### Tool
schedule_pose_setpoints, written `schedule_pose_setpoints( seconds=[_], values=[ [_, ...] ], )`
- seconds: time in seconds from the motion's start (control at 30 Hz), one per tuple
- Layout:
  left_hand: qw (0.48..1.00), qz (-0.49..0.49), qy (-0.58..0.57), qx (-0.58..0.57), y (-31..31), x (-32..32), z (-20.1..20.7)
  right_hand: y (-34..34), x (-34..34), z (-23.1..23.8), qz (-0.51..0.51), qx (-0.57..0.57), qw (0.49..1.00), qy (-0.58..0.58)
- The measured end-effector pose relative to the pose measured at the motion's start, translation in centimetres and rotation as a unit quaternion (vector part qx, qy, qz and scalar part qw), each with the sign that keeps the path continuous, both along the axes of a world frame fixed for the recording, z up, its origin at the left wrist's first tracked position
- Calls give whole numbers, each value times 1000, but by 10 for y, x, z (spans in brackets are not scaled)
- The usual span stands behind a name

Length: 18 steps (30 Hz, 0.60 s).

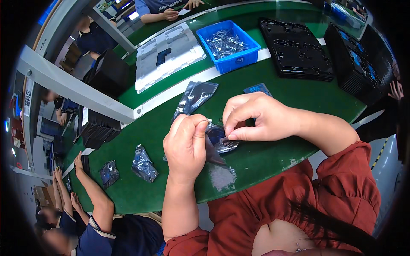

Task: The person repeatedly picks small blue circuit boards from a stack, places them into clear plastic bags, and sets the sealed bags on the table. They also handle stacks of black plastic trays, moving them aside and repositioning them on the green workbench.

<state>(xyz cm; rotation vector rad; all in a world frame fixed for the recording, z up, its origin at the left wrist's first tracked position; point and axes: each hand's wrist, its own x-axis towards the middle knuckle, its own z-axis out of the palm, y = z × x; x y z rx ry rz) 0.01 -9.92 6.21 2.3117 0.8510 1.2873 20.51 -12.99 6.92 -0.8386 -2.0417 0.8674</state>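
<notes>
My left hand (185, 145) and my right hand (252, 117) both pinch a small shiny plastic bag (221, 141) with a dark blue part inside, held just above the green table (256, 158). The left fingers grip the bag's top edge, the right fingers its right side. Another clear bag with a dark part (195, 97) lies just behind my hands. A small blue part (257, 88) lies behind my right hand.
A blue bin of bagged parts (230, 45), a grey foam tray (168, 53) and black trays (299, 47) stand at the back. Two more bagged parts (144, 164) (109, 173) lie to the left, near another person's forearm (92, 187). A further person's hands (171, 14) work across the table.
</notes>
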Motion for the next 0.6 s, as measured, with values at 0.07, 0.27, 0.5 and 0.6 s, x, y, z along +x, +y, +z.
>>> schedule_pose_setpoints(
  seconds=[0.07,0.27,0.5,0.6],
  values=[
    [1000,0,-3,11,0,1,-1,-6,-3,-3,-49,-17,999,17],
    [999,-15,-14,33,-2,6,-4,-9,-3,-4,-98,-1,995,-10],
    [998,-35,44,42,-5,11,-6,-11,-9,-15,-117,55,990,-63],
    [998,-52,26,-8,-4,10,-5,-9,-6,-10,-117,-3,992,-54]
  ],
)
